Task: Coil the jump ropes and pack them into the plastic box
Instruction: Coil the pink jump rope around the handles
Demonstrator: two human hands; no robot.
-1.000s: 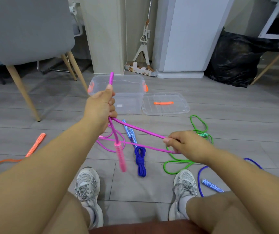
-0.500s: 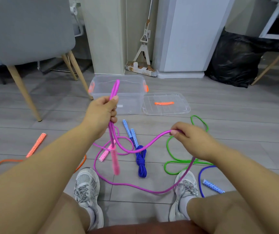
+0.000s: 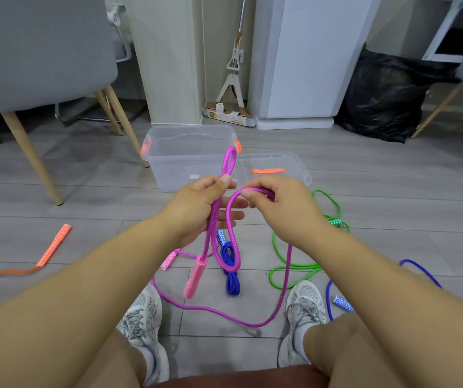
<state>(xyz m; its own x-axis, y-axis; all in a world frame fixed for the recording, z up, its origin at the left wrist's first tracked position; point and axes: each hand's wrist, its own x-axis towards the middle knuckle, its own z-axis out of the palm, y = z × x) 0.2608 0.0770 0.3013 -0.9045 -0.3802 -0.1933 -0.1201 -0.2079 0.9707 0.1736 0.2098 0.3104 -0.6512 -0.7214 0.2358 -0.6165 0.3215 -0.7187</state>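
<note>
The purple jump rope (image 3: 214,219) hangs doubled between both hands above the floor, one loop standing up above the left hand (image 3: 196,208) and its pink handle (image 3: 195,278) dangling below. That hand pinches the doubled strands between thumb and forefinger, the other fingers spread loosely behind. The right hand (image 3: 280,205) pinches the next bend of the rope just beside it, fingers curled; the rest trails down across the floor between the sneakers. Beyond the hands sits the clear plastic box (image 3: 168,163), open, its lid (image 3: 294,166) flat beside it. A coiled blue rope (image 3: 231,275), a green rope (image 3: 286,267) and an orange rope (image 3: 6,273) lie around
</note>
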